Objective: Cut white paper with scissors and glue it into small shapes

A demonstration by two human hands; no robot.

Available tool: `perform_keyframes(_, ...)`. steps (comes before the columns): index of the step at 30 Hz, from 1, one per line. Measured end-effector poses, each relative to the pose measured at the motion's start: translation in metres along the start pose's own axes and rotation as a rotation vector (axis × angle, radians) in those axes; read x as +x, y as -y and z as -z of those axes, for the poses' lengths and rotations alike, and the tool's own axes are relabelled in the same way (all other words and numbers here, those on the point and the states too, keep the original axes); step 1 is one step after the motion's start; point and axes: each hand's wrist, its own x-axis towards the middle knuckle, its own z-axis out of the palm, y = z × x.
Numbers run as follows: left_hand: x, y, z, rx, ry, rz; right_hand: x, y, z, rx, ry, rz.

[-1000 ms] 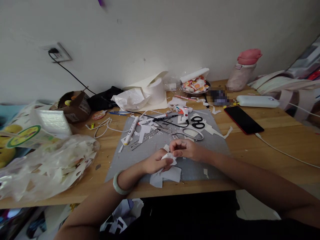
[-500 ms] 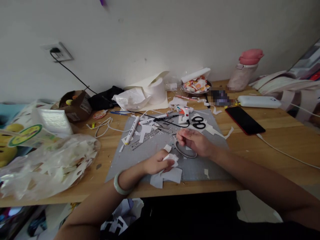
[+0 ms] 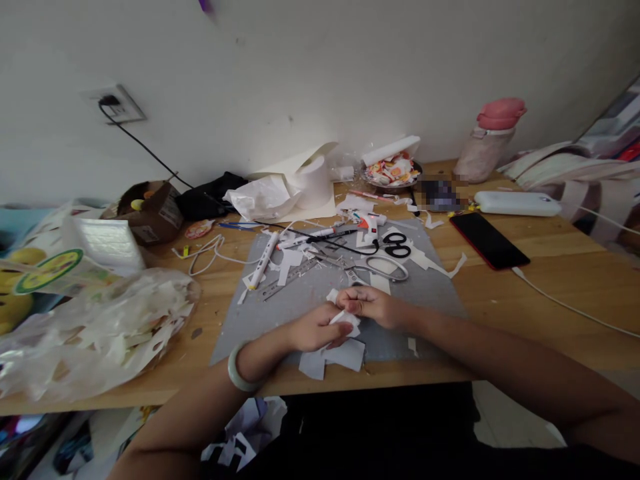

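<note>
My left hand [image 3: 316, 328] is closed on a crumpled piece of white paper [image 3: 352, 324], low over the grey cutting mat [image 3: 425, 320]. My right hand [image 3: 376, 308] meets it at the paper's upper edge, its fingertips pinched together; whatever lies between them is hidden. Loose white paper pieces [image 3: 346, 354] lie below the hands at the mat's front edge. Just beyond my right hand rest grey-handled scissors [image 3: 399, 269], and behind them black-handled scissors [image 3: 398, 251]. A white glue gun [image 3: 373, 225] lies farther back with its black cord across the mat.
White pens [image 3: 264, 261], a metal ruler [image 3: 290, 279] and paper scraps litter the mat. A plastic bag of scraps [image 3: 150, 320] lies left. A phone [image 3: 489, 241], a power bank [image 3: 518, 203] and a pink-lidded bottle [image 3: 487, 143] stand or lie right. A candy bowl [image 3: 393, 175] is behind.
My right hand has moved left and toward me, from over the grey-handled scissors to the paper in my left hand. Those scissors' handles have swung away from me. My left hand has barely moved.
</note>
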Motion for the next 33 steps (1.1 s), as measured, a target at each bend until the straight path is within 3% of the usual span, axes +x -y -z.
perform_keyframes(12, 0.002, -0.006, 0.000, -0.071, -0.036, -0.001, 0.000, -0.004, -0.004, 0.329, -0.058, -0.060)
perform_keyframes(18, 0.000, -0.003, 0.003, -0.029, -0.046, -0.004, 0.000, 0.008, 0.012, 0.508, -0.145, -0.039)
perform_keyframes(21, -0.001, -0.002, 0.004, 0.018, -0.031, -0.019, 0.001, 0.013, 0.022, 0.405, -0.288, 0.012)
perform_keyframes(23, -0.001, -0.001, 0.003, 0.031, -0.024, -0.025, 0.002, 0.011, 0.023, 0.316, -0.309, 0.021)
perform_keyframes(33, -0.001, 0.002, 0.003, 0.016, -0.014, -0.030, -0.001, 0.009, -0.003, 0.035, -0.094, -0.030)
